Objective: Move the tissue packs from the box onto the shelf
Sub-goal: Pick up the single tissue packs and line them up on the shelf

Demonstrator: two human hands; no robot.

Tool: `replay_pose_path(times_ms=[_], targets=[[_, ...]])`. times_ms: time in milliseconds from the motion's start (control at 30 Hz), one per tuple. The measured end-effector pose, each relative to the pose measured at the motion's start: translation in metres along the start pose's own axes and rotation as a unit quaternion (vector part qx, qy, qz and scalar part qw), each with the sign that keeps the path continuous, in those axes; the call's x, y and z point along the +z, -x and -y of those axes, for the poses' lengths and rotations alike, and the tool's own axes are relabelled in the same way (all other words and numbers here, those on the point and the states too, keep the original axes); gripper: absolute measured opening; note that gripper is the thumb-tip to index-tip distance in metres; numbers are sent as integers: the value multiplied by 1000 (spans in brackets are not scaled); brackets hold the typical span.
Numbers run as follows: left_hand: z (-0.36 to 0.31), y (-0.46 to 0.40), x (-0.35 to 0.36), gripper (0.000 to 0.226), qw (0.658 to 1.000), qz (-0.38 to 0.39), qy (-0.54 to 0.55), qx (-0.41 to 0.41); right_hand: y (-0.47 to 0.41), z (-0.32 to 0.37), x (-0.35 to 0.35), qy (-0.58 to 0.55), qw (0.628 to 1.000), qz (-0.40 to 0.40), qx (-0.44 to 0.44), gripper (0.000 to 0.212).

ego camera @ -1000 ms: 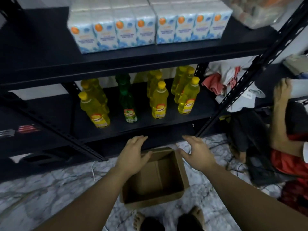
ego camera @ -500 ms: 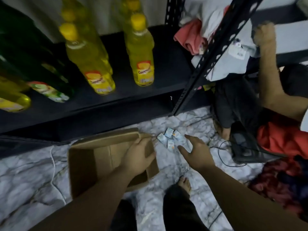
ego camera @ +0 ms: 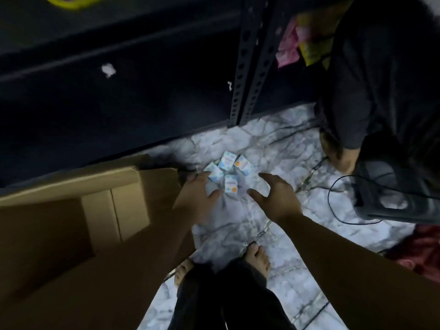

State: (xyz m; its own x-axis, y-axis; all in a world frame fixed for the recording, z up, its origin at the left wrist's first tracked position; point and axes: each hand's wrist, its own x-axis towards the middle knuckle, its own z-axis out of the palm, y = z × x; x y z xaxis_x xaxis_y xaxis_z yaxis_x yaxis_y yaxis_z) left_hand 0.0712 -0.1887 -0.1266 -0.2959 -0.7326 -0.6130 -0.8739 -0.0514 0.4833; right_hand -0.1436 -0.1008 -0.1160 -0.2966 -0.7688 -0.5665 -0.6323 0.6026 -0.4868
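Several small white and blue tissue packs (ego camera: pixel 229 169) with orange dots lie in a loose heap on the marble floor, just right of the brown cardboard box (ego camera: pixel 100 206). My left hand (ego camera: pixel 200 196) hovers at the heap's left side, fingers spread, fingertips at the nearest pack. My right hand (ego camera: pixel 276 198) is spread open just right of the heap, not touching it. Neither hand holds anything. The black shelf (ego camera: pixel 119 86) fills the top left, and only its bottom edge and a perforated post (ego camera: pixel 247 67) show.
A second person in dark clothes (ego camera: pixel 381 79) crouches at the right, one hand near the floor. A black device with a cable (ego camera: pixel 390 194) sits on the floor at the right. My bare feet (ego camera: pixel 257 258) stand below the heap. Red cloth (ego camera: pixel 419 251) lies at the far right.
The view has dropped from the shelves to the floor. My left hand has left the box's rim and moved right to the heap of packs; my right hand has spread beside them.
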Motion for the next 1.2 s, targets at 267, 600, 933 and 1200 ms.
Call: replay_pose_path(times_ms=[267, 600, 933, 1200], targets=[[51, -128, 85, 63, 998, -47, -25, -45, -101, -50, 105, -65, 997, -3, 31, 64], [88, -180, 131, 66, 992, -85, -47, -80, -141, -71, 172, -57, 998, -1, 33, 61], [77, -162, 123, 31, 987, -74, 68, -127, -143, -66, 170, -115, 991, 18, 65, 32], [12, -56, 48, 20, 989, -54, 121, -63, -59, -18, 59, -267, 959, -6, 91, 49]])
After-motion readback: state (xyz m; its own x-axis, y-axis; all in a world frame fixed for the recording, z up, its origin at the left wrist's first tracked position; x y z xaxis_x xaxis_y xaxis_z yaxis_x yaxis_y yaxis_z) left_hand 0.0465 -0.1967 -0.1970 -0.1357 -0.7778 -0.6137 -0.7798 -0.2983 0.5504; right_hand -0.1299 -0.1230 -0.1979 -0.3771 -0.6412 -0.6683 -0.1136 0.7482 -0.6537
